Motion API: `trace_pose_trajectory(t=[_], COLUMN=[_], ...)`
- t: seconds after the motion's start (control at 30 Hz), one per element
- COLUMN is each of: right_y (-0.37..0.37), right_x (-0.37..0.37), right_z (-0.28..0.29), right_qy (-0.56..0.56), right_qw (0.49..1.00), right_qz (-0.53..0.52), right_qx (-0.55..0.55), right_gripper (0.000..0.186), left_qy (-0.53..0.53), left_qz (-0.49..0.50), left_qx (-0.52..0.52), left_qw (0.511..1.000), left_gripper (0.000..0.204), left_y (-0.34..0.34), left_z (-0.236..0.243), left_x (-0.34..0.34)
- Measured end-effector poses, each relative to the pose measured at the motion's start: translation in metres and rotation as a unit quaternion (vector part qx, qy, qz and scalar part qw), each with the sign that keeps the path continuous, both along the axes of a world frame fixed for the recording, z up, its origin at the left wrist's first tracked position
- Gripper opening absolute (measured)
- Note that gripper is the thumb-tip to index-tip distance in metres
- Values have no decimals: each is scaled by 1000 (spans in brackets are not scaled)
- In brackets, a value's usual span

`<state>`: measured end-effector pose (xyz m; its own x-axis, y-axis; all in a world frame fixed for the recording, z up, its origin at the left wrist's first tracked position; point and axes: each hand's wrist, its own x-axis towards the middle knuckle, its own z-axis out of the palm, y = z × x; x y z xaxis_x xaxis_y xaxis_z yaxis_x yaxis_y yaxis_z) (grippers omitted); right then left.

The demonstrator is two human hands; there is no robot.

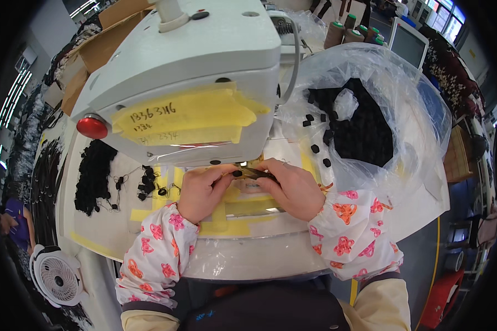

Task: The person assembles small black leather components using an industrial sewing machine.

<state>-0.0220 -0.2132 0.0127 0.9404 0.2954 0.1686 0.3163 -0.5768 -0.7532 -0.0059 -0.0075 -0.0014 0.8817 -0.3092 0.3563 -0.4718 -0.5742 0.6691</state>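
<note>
My left hand (203, 190) and my right hand (294, 187) meet under the head of a big white sewing machine (204, 71). Between the left thumb and fingertips is a small black fabric piece (237, 173). The right hand is closed around a slim dark tool (255, 173) that points toward that piece; its exact kind is hard to make out. Both hands rest close to the machine's work plate, which is partly hidden by them. Left of my hands lie a heap of black pieces (96, 174) and a smaller cluster of black pieces (147, 183) with loose threads.
At the right, a clear plastic bag (419, 121) lies open around a pile of black pieces (364, 129), with several strays beside it. A red button (92, 127) sticks out from the machine. Thread cones (335, 34) stand behind; a white fan (57, 276) is at the lower left.
</note>
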Motion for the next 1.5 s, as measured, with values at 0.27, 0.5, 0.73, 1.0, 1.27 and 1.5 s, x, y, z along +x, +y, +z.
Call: trace_pose_trajectory(t=[0.27, 0.5, 0.73, 1.0, 1.27, 1.5], right_y=[-3, 11, 17, 10, 11, -3], right_x=[3, 7, 14, 23, 24, 25], right_z=[-6, -17, -19, -21, -19, -18], right_qy=[-10, -140, -287, -263, -258, -296], right_qw=[999, 980, 928, 924, 919, 907], right_qz=[16, -2, 5, 39, 62, 16], right_qx=[-27, -143, -235, -275, -293, -299], right_gripper=[15, 15, 18, 19, 18, 20], left_qy=[-35, -198, -238, -244, -231, -235], left_qz=[-6, -36, -5, 8, 10, -2], left_qx=[12, 107, 196, 211, 238, 189], left_qw=[999, 974, 951, 947, 943, 954], left_gripper=[16, 18, 15, 17, 14, 11], left_y=[-3, -1, -10, -12, -9, -20], left_z=[-3, -6, -7, -5, -2, -8], left_x=[1, 6, 6, 7, 4, 12])
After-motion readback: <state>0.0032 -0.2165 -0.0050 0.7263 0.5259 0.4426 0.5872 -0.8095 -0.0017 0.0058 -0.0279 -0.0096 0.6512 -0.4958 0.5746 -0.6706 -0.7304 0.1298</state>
